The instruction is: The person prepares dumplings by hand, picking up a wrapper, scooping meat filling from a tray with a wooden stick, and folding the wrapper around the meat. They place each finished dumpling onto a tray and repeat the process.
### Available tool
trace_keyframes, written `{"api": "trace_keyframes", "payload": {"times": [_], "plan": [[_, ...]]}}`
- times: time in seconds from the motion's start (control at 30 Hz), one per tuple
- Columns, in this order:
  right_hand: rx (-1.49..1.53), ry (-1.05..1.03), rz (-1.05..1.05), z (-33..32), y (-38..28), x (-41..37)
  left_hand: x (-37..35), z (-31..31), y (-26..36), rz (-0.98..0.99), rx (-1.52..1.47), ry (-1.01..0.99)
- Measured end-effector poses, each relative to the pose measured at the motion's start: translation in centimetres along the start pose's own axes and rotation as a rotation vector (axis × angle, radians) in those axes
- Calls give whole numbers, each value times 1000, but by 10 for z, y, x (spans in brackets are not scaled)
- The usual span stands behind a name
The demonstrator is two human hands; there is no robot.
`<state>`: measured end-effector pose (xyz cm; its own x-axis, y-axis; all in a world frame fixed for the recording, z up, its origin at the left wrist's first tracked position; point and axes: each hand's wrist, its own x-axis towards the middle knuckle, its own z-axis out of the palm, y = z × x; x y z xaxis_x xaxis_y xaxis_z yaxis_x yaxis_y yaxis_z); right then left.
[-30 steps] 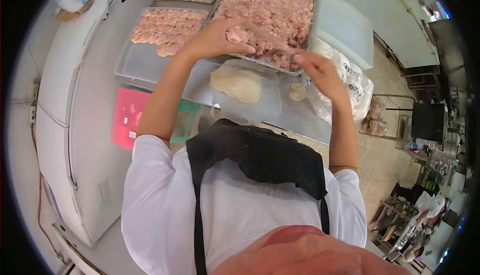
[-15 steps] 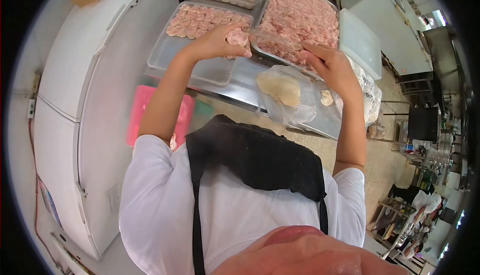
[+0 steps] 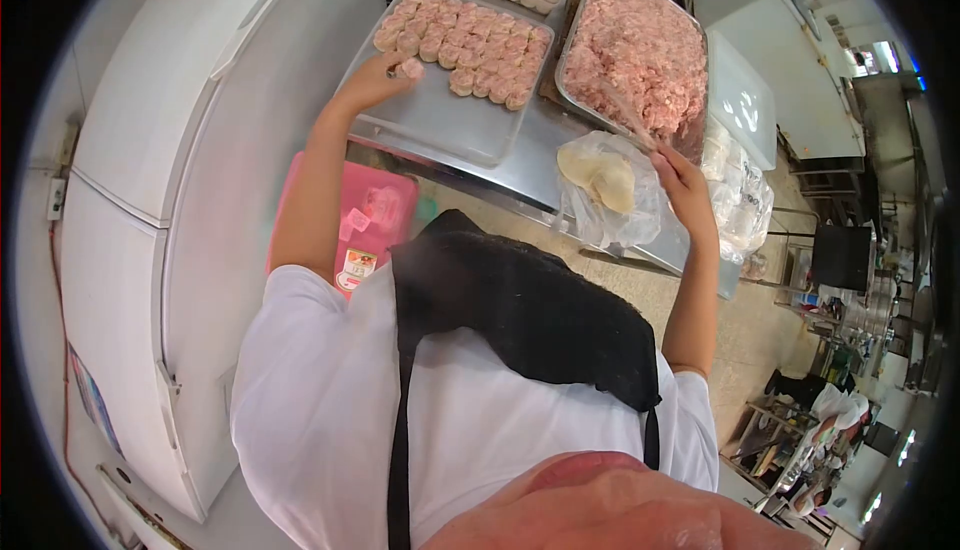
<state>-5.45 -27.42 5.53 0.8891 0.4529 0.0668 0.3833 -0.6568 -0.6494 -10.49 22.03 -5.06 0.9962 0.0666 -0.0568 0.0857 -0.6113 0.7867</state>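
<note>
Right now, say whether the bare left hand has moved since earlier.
Yes: the left hand has moved leftward across the clear plastic tray, away from the silver metal tray.

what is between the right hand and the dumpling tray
In the head view, clear plastic and pale dough-like sheets, then a bare strip of metal table.

rough minced meat [image 3: 640,40], shiny metal table [image 3: 538,168], smooth plastic tray [image 3: 440,118], matt black apron [image 3: 530,310]
</note>
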Motion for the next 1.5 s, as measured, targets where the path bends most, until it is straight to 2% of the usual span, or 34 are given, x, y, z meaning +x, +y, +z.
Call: {"api": "trace_keyframes", "payload": {"times": [0.1, 0.13, 0.4, 0.47, 0.5, 0.57, 0.6, 0.7, 0.73, 0.8, 0.9, 0.93, 1.0, 1.07, 1.1, 1.2, 1.23, 1.33, 1.37, 1.4, 1.47, 1.5], "plan": [[145, 39, 244, -19, 23, -24, -2, 22, -4, -9, 234, 185], [200, 46, 340, -22, 25, -30, 0, 32, -5, -31, 215, 204], [276, 74, 301, -38, 48, -31, 15, 80, 41, -271, 127, 309], [226, 43, 281, -44, 60, -23, 26, 87, 32, -104, 124, 406], [187, 53, 208, -45, 70, -19, 31, 89, 26, -23, 121, 452], [109, 72, 58, -49, 92, -9, 32, 83, 14, -77, 123, 312], [-21, -2, 81, -59, 92, -4, 30, 79, 7, -104, 124, 243], [-470, -216, 131, -106, 81, 17, 22, 81, -16, -41, 389, 409], [-600, -276, 111, -121, 92, 27, 18, 83, 10, -64, 349, 457], [-802, -256, -20, -145, 111, 48, 0, 91, 95, -103, 269, 544], [-1013, -97, -305, -136, 150, 77, 6, 148, 147, 77, 290, 578], [-1035, -55, -418, -119, 165, 78, 6, 170, 165, 176, 210, 467], [-872, -67, -580, -87, 143, 60, 4, 214, 196, 333, 104, 322], [-943, -308, -469, -70, 115, 39, 3, 251, 211, 408, 68, 221], [-955, -279, -556, -81, 108, 35, 3, 266, 213, 422, 59, 158], [-926, -326, -375, -129, 110, 65, 1, 300, 226, 458, 108, 48], [-1072, -336, -408, -138, 114, 74, 1, 307, 228, 471, 137, 27], [-879, -218, -600, -101, 169, 68, 7, 318, 218, 439, 203, 45], [-788, -171, -671, -92, 155, 53, 11, 317, 214, 401, 125, 41], [-876, -259, -526, -80, 144, 44, 14, 314, 212, 362, 44, 35], [-656, -145, -620, -86, 155, 48, 15, 310, 209, 296, -107, 30], [-724, -207, -532, -98, 151, 55, 15, 302, 217, 267, -178, 31]]}}
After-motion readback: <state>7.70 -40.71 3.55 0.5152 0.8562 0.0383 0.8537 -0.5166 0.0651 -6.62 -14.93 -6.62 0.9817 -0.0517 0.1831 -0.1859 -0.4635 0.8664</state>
